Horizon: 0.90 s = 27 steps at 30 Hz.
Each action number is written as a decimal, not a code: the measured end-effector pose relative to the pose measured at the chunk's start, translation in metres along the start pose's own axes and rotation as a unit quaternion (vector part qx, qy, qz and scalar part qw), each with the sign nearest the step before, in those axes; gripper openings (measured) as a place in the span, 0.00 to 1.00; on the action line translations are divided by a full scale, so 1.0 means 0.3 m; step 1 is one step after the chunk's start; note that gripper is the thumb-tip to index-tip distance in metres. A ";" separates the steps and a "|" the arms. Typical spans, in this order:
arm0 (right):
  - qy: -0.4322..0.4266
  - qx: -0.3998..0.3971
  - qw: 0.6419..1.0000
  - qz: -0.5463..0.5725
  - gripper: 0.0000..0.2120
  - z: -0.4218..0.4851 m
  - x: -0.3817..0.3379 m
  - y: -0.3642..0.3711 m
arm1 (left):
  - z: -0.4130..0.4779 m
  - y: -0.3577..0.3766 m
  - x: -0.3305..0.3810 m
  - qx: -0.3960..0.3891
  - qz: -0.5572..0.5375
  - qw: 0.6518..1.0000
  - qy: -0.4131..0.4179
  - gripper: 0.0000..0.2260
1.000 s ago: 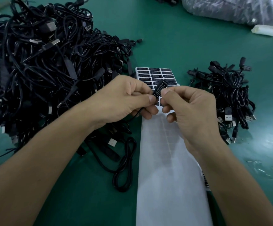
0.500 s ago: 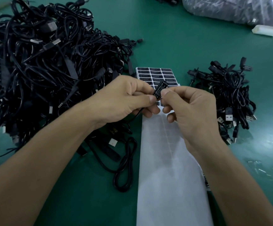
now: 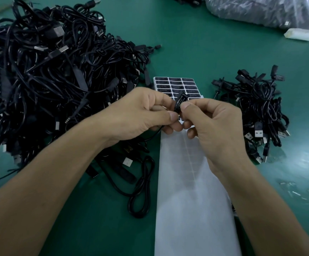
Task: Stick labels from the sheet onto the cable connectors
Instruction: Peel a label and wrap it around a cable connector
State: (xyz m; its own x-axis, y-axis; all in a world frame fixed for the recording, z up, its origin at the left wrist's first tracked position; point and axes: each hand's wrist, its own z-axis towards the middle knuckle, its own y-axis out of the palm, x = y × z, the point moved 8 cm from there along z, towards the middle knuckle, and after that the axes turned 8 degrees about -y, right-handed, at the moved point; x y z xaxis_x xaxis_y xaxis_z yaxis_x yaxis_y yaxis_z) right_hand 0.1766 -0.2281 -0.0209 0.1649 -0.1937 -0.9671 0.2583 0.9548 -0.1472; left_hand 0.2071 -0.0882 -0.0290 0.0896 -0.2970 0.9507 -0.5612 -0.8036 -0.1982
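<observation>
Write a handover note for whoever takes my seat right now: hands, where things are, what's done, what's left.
Left hand pinches the connector low down, with its cable trailing under the hand. Right hand pinches the same connector, thumb against it.
Label sheet lies between the piles. Only its far rows hold labels; the near part is bare backing.
Done: most of the sheet is used. The small cable pile on the right is probably the labelled ones.
Left: press this label flat, then work through the big cable pile on the left.
</observation>
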 end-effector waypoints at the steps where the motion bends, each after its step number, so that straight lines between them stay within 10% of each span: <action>1: -0.001 -0.001 1.000 0.001 0.08 0.000 -0.001 0.001 | -0.001 0.001 0.001 0.001 -0.001 1.000 0.002 0.07; 27: -0.032 -0.010 0.999 -0.006 0.10 -0.004 -0.033 0.006 | 0.008 0.007 -0.005 -0.019 -0.032 0.999 0.002 0.10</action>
State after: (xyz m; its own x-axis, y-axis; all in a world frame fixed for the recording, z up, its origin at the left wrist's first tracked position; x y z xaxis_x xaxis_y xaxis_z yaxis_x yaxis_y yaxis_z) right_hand 0.1744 -0.2242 -0.0117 0.2230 -0.2180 -0.9501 0.2416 0.9566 -0.1628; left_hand 0.2078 -0.0906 -0.0313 0.1223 -0.2431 0.9623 -0.5852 -0.8007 -0.1279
